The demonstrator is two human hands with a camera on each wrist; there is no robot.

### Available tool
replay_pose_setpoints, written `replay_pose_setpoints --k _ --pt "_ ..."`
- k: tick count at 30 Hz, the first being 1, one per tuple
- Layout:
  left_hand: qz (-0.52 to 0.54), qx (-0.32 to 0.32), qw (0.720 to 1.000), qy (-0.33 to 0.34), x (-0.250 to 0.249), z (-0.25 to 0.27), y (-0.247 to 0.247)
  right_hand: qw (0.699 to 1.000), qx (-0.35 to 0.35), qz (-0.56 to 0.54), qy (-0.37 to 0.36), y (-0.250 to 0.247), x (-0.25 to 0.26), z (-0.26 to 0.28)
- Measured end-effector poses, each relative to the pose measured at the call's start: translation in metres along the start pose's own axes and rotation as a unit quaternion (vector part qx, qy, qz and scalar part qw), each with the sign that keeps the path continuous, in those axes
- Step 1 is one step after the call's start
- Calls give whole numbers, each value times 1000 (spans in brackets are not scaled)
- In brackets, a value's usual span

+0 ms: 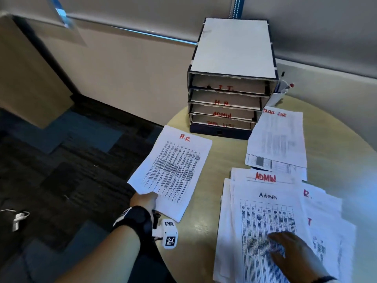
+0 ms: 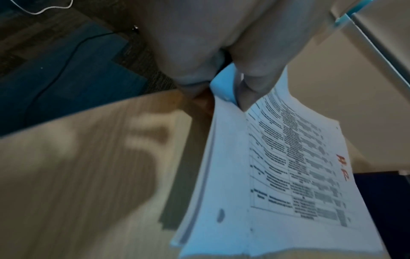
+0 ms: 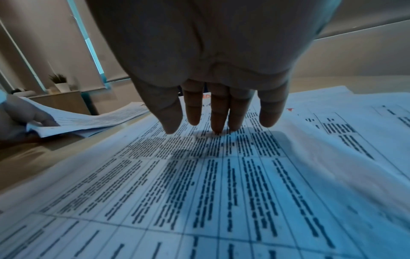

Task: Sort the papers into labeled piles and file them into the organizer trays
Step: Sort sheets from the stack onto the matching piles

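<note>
A thin stack of papers marked H.R (image 1: 173,170) (image 2: 277,175) hangs over the round table's left edge. My left hand (image 1: 145,201) pinches its near corner, thumb on top in the left wrist view. My right hand (image 1: 293,254) (image 3: 219,113) lies with straight fingers on the top sheet marked Admin (image 1: 267,225) (image 3: 199,175) of a loose spread of papers at the front right. The organizer (image 1: 230,78) stands at the table's back, its trays labeled I.T., H.R., ADMIN and one more. A TASK LIST pile (image 1: 277,139) lies to its right.
A white cup with pens (image 1: 279,92) stands right of the organizer. Bare table top (image 1: 216,180) shows between the H.R papers and the Admin spread. Dark carpet (image 1: 61,160) lies left of the table, and a wall runs behind.
</note>
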State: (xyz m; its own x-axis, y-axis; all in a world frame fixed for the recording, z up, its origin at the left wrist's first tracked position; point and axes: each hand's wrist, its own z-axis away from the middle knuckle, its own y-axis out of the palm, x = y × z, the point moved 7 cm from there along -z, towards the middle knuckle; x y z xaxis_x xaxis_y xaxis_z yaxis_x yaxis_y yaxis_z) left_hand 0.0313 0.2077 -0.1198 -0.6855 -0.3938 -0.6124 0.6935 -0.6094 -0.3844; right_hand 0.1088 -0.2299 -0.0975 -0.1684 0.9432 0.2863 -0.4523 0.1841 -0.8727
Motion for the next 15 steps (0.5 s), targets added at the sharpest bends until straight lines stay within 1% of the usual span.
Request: replay_pose_setpoints --k 3,9,13,15 --pt "-9 15 1000 11 2 12 -2 1000 20 -10 9 -1 3 2" --pt "-19 27 999 -5 3 6 11 998 57 -3 -9 0 9 1" --pt "-15 42 999 -9 6 9 19 998 58 -11 -8 0 6 1" --pt "9 42 999 -12 6 9 18 998 49 -27 -12 -3 4 4"
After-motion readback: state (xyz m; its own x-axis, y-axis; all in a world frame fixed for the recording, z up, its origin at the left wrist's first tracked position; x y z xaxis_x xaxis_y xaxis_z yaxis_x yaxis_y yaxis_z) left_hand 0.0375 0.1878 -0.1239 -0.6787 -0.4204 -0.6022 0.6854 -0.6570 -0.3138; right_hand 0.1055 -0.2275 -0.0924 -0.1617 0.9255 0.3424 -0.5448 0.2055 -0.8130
